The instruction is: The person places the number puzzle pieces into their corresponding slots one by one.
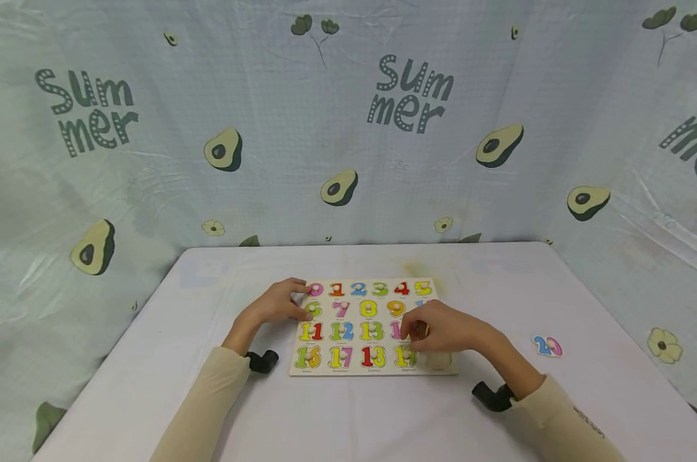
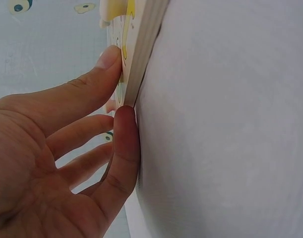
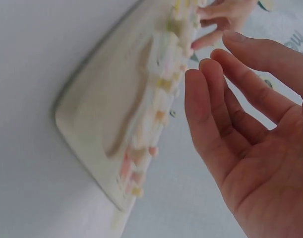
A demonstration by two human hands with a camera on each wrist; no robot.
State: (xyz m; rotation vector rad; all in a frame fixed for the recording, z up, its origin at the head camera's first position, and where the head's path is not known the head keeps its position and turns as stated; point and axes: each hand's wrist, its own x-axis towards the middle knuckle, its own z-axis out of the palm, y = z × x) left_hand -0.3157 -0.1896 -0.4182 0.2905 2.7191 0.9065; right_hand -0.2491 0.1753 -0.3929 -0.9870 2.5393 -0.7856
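Observation:
A wooden number puzzle board (image 1: 357,371) lies on the table, filled with rows of colourful knobbed numbers. My left hand (image 1: 279,301) holds its left edge near the 0 and the 6; in the left wrist view the thumb (image 2: 107,58) lies on the board's face and another finger is against its side. Over the board's lower right part, my right hand (image 1: 441,326) has loosely bent fingers and nothing between them. It hides part of the 10, the 14 and what lies beyond. An empty recess (image 3: 126,106) shows at the board's corner. The 20 piece (image 1: 547,346) lies on the table to the right.
A white cloth covers the table (image 1: 348,417). Behind and at both sides hangs a curtain (image 1: 279,83) printed with avocados and the word summer. Each wrist bears a black camera mount, the right one (image 1: 491,396) close above the tabletop.

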